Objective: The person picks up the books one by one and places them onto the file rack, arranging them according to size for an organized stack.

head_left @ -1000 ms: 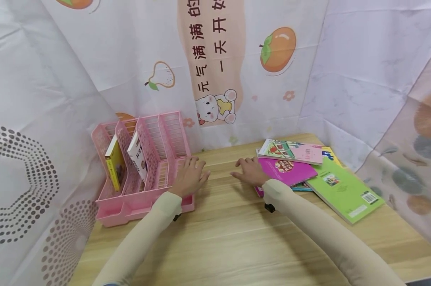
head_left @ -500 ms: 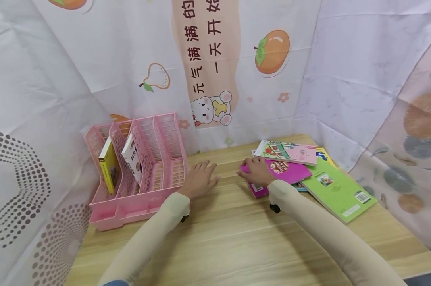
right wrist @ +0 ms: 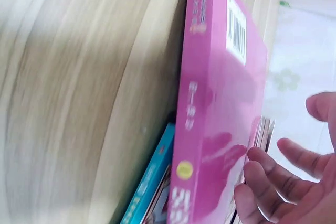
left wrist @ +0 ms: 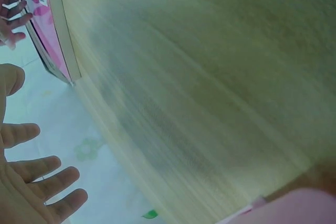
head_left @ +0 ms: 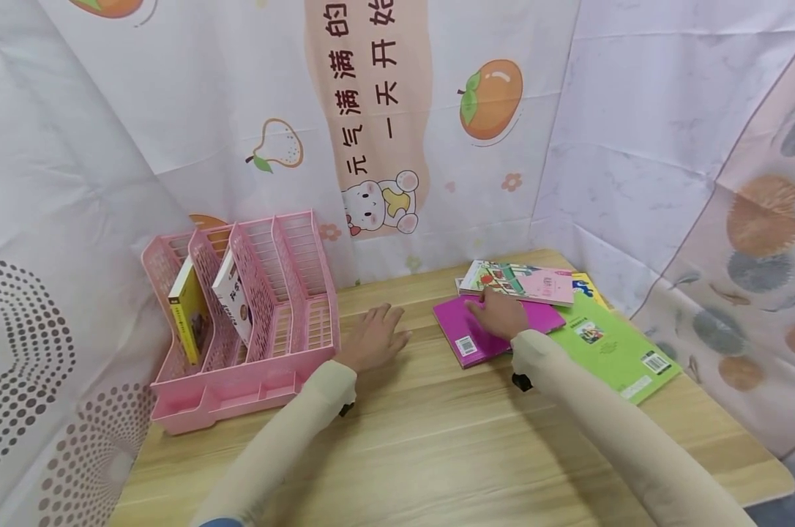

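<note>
Magenta book [head_left: 457, 326]: lying on the wood table [head_left: 397, 446], right of centre, barcode side up, below your right hand.
Your right hand [head_left: 501, 315]: over that cover, fingers slightly bent and not wrapped round anything; whether the fingertips touch, you can't tell.
Your left hand [head_left: 373, 338]: fingers spread and holding nothing, nearest the pink rack [head_left: 246, 375], just right of it.
Around the magenta cover: a pink picture book [head_left: 525, 282] along its far side, a green book [head_left: 624, 350] to its right, and a blue-spined book [right wrist: 149, 177] near its spine.
Rack slots: yellow book [head_left: 187, 320] leftmost, white book [head_left: 231, 301] next, both upright.
</note>
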`<move>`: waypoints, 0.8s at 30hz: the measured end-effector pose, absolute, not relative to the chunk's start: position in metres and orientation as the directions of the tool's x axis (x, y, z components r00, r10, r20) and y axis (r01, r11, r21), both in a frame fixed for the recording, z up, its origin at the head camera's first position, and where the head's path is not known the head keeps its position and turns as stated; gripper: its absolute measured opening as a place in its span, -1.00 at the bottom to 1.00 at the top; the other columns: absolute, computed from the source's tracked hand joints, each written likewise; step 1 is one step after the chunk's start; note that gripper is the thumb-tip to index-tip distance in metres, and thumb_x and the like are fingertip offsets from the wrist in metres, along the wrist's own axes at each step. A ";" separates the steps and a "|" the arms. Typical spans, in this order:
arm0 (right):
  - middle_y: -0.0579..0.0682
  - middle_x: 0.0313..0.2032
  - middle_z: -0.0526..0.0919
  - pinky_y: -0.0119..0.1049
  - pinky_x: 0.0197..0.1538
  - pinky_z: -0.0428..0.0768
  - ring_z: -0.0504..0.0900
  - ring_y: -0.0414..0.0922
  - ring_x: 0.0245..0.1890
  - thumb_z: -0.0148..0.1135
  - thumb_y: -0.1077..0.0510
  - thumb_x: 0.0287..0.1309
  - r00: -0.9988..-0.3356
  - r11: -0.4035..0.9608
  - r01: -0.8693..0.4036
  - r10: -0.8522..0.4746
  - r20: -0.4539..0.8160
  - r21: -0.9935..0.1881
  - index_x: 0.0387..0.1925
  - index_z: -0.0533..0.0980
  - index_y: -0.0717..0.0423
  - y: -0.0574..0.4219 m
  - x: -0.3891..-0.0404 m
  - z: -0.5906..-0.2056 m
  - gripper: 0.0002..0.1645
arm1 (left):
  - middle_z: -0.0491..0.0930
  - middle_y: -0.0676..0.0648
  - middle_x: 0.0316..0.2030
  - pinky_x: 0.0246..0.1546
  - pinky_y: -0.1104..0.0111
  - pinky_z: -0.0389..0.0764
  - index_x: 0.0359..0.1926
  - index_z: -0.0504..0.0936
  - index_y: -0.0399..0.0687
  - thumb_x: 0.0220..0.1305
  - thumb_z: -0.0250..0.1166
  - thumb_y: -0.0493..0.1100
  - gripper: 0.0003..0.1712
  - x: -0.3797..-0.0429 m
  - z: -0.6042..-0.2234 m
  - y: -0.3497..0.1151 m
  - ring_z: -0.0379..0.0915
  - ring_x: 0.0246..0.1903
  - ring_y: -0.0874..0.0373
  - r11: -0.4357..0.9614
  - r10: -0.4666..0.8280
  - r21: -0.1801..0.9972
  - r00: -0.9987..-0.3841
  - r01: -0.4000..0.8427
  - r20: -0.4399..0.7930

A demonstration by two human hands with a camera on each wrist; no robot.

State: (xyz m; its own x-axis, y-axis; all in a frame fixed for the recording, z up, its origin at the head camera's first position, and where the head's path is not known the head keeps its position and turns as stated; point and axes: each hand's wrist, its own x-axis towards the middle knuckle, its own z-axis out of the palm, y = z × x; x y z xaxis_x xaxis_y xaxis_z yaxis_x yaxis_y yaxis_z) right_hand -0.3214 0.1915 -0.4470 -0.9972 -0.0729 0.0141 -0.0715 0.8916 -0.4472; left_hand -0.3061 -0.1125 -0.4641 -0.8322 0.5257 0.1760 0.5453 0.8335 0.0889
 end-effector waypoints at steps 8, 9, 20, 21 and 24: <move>0.20 -0.34 0.63 -0.07 -0.33 0.56 0.57 0.04 -0.41 -0.10 -0.16 0.55 -0.999 0.890 0.024 0.038 0.022 -0.455 -0.10 0.52 0.34 0.229 -0.319 -0.447 -0.40 | 0.26 -0.32 0.46 0.42 -0.14 0.19 0.53 0.27 -0.04 0.59 0.01 0.20 -0.32 -0.303 -0.466 -0.110 0.22 0.42 -0.26 0.829 0.530 0.107 -0.832 0.549 0.164; 0.22 -0.33 0.64 -0.05 -0.33 0.56 0.57 0.06 -0.40 -0.12 -0.15 0.55 -0.998 0.891 0.041 0.056 0.020 -0.452 -0.10 0.53 0.36 0.233 -0.318 -0.446 -0.39 | 0.26 -0.32 0.46 0.42 -0.13 0.19 0.54 0.26 -0.04 0.60 0.00 0.20 -0.31 -0.303 -0.466 -0.110 0.22 0.42 -0.26 0.828 0.532 0.106 -0.832 0.550 0.160; 0.23 -0.42 0.67 -0.10 -0.37 0.60 0.63 0.05 -0.47 -0.29 -0.12 0.53 -0.939 0.673 0.304 0.332 -0.091 -0.674 -0.23 0.57 0.40 0.271 -0.315 -0.438 -0.30 | 0.24 -0.33 0.47 0.43 -0.14 0.17 0.57 0.23 -0.03 0.59 0.01 0.23 -0.27 -0.303 -0.463 -0.112 0.19 0.44 -0.28 0.832 0.515 0.160 -0.847 0.531 0.132; 0.16 -0.48 0.66 -0.16 -0.42 0.60 0.62 -0.01 -0.53 -0.28 -0.11 0.53 -0.924 0.587 0.339 0.354 -0.144 -0.735 -0.25 0.55 0.35 0.274 -0.314 -0.437 -0.34 | 0.23 -0.34 0.47 0.43 -0.14 0.16 0.57 0.22 -0.03 0.59 0.00 0.23 -0.27 -0.302 -0.464 -0.113 0.18 0.44 -0.28 0.830 0.516 0.169 -0.846 0.532 0.130; 0.00 -0.59 0.63 -0.29 -0.49 0.64 0.61 -0.17 -0.65 -0.22 -0.11 0.51 -0.873 0.329 0.422 0.398 -0.282 -0.845 -0.20 0.52 0.27 0.281 -0.311 -0.435 -0.43 | 0.24 -0.33 0.47 0.44 -0.13 0.15 0.57 0.23 -0.04 0.58 -0.05 0.28 -0.24 -0.301 -0.465 -0.113 0.18 0.44 -0.28 0.823 0.524 0.178 -0.842 0.539 0.128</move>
State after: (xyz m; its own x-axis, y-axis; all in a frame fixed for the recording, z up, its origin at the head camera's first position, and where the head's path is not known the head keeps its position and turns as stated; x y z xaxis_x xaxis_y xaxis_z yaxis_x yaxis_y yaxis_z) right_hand -0.3112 0.2813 -0.4347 -0.8732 0.3975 -0.2821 0.4225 0.3286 -0.8447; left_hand -0.3009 -0.1132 -0.4653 -0.8420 0.5240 0.1284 0.5394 0.8229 0.1785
